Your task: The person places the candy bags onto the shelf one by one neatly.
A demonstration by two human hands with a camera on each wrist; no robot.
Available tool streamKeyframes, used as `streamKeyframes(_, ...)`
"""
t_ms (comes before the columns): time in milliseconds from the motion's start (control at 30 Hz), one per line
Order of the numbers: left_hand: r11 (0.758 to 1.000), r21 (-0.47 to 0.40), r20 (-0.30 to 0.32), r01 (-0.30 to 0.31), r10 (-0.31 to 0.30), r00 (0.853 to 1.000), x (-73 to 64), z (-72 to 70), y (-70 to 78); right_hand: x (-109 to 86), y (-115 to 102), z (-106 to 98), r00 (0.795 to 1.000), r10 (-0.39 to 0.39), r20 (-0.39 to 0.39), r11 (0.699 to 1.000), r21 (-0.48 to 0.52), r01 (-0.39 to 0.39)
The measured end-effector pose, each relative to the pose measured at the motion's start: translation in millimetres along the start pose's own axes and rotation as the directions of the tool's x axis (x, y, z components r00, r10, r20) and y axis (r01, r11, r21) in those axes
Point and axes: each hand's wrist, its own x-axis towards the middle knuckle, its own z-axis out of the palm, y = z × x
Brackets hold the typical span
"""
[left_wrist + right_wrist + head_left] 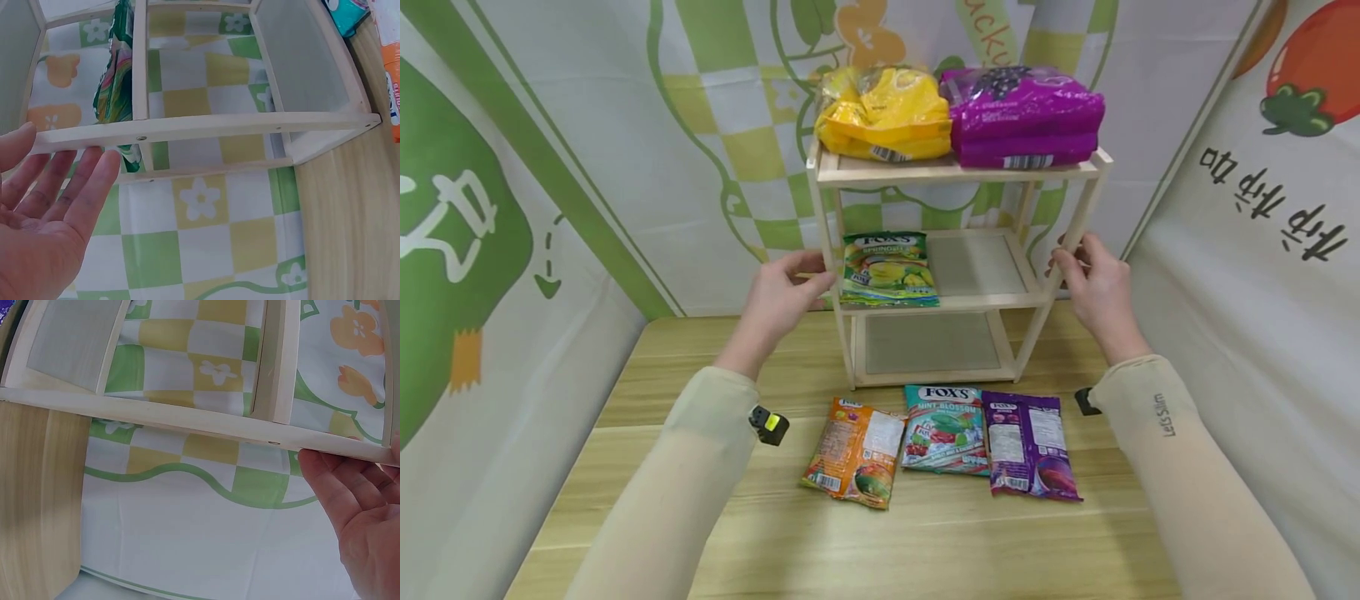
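A three-tier wooden shelf rack point(940, 301) stands upright on the table. My left hand point(778, 300) holds its left front post, thumb in front and fingers behind; in the left wrist view those fingers point(75, 187) lie nearly straight along the post. On the opposite side my right hand point(1097, 287) grips the right post between thumb and fingers point(337, 487). A green Fox's candy bag point(889, 271) leans at the left of the middle tier. Up on the top tier sit a yellow bag point(883, 117) and a purple bag point(1026, 121), side by side.
Before the rack, three candy bags lie flat on the wooden table point(955, 550): an orange one point(857, 450), a teal Mint Blossom one point(946, 429) and a dark purple one point(1030, 446). A printed cloth backdrop point(730, 200) hangs close behind, with cloth walls at both sides.
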Motion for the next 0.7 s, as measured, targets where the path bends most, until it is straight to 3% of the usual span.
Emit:
streamKeyframes(367, 0.999, -0.01, 0.007, 0.048, -0.048, 0.999, 4.2, -1.5, 3.7, -0.7, -2.2, 0.1, 1.0, 0.014, 0.019, 1.0, 0.017, -0.014)
streamKeyframes(700, 0.995, -0.092, 0.034, 0.027, -0.024, 0.999, 8.6, 0.9, -0.4, -0.5, -1.7, 0.7, 1.0, 0.012, 0.01, 0.999, 0.031, -0.012)
